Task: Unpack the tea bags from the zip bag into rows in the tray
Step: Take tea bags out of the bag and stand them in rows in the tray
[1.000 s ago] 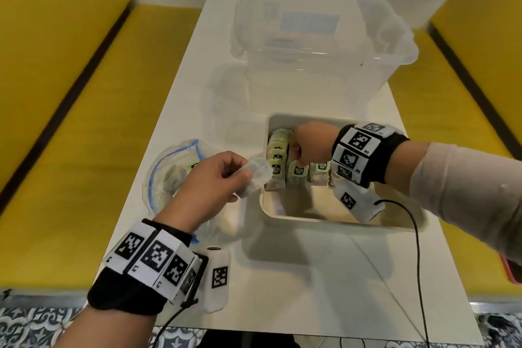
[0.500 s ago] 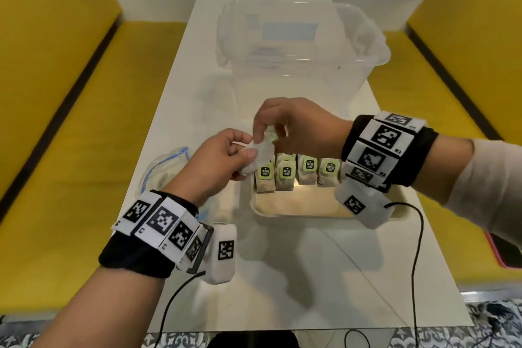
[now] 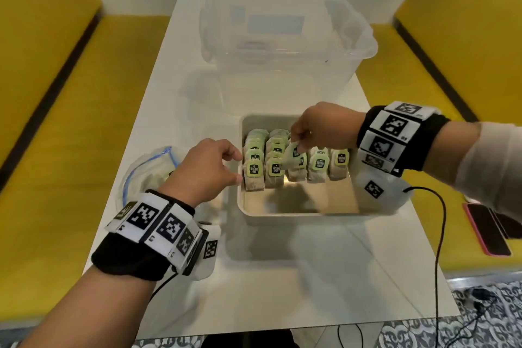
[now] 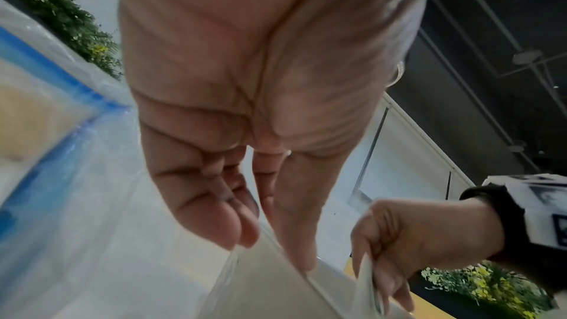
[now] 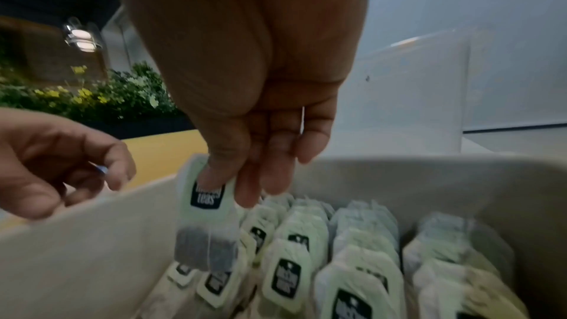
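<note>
A beige tray (image 3: 296, 213) sits mid-table with several rows of green-tagged tea bags (image 3: 275, 167) standing in its far half. My right hand (image 3: 296, 144) pinches one tea bag (image 3: 292, 158) by its top and holds it tilted just above the middle rows. The right wrist view shows that hand (image 5: 227, 178) with thumb and fingers on the bag (image 5: 205, 227), which hangs over the rows (image 5: 352, 263). My left hand (image 3: 238, 167) is at the tray's left rim, fingers loosely curled and holding nothing. The zip bag (image 3: 147, 172) lies left of the tray, behind that hand.
A large clear plastic bin (image 3: 282, 45) stands just beyond the tray. Yellow benches flank the white table, and a phone (image 3: 485, 229) lies on the right bench. A black cable (image 3: 440, 234) trails from my right wrist over the table's near right.
The tea bag passed from my left hand to my right, which carried it down over the tray. My left hand let go and dropped to the tray's left rim.
</note>
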The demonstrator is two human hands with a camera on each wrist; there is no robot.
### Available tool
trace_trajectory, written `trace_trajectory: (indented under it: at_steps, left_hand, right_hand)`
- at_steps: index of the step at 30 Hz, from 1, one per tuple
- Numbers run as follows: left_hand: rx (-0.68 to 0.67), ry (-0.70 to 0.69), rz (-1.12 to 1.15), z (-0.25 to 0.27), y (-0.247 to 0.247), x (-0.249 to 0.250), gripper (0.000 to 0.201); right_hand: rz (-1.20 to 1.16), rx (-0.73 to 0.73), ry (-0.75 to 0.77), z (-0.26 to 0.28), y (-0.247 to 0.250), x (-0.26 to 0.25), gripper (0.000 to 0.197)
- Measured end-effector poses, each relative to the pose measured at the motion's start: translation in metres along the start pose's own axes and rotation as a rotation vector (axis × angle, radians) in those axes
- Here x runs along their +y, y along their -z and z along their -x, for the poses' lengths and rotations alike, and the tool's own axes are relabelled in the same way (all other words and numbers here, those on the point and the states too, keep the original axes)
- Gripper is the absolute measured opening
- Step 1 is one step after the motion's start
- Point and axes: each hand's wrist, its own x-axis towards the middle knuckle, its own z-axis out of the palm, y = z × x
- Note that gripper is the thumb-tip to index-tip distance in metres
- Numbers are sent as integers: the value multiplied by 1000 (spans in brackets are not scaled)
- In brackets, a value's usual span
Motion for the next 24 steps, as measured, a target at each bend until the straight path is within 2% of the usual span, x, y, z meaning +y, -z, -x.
trace_trajectory:
  at_steps: [5,10,13,18,24]
  left_hand:
    - [-18,29,28,-2,-1,-2,30]
    - [-27,40,51,-2,0,-3,31]
    - [-25,42,60,-2,1,-3,30]
    - [-35,50,60,-2,1,-2,30]
    - [-38,46,49,-2,1,-2,30]
  right_hand:
    - [83,-280,-34,-16,-19,6,22]
    - [161,-403,-49,-30,-29,7,22]
    - [276,-415,-45,-35,-31,7,22]
    - [452,-357,-25,-38,-25,6,22]
    - [389,-277,-19,-41,-28,9,25]
